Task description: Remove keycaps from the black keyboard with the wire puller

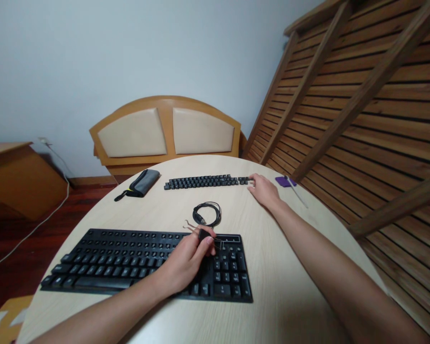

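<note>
A black keyboard (150, 260) lies at the near left of the round table; its upper rows show bare switches, while keycaps sit on the lower rows and the number pad. Over its right half, my left hand (191, 255) is closed around a keycap puller (203, 234) with a black handle and thin wire prongs. Farther back, loose black keycaps (202, 182) stand lined up in rows. At the right end of these rows, my right hand (264, 189) has its fingers bent around a small black keycap (251, 178), partly hidden by the fingertips.
A coiled black cable (220, 215) lies behind the keyboard. The grey zip pouch (146, 182) is at the back left of the table (272, 286). To the right, a thin brush (296, 193) rests on a purple cloth (282, 181). A wooden slatted frame (361, 119) leans alongside.
</note>
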### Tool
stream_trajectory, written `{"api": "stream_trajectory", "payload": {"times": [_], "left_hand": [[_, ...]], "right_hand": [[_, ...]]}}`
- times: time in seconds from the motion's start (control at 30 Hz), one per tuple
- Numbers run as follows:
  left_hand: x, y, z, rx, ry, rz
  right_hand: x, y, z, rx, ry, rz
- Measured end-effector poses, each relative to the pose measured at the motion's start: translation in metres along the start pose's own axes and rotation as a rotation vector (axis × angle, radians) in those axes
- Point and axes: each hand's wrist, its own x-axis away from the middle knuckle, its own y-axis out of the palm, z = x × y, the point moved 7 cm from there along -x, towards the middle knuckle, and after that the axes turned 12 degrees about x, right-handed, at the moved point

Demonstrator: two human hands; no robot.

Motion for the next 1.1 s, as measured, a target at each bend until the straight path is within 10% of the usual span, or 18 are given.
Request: {"api": "stream_trajectory", "payload": {"times": [0.2,0.47,1.1], "left_hand": [[0.000,0.000,0.000,-0.011,-0.008,0.010],[0.001,0.000,0.004,-0.059,0.011,0.001],[0.005,0.001,0.011,-0.265,0.000,0.010]], "right_hand": [[0.038,-0.037,-0.030,-0.063,-0.131,-0.082],[0.132,-0.082,-0.093,-0.437,-0.668,-0.412],[0.142,-0.070,-0.101,-0.542,-0.647,-0.399]]}}
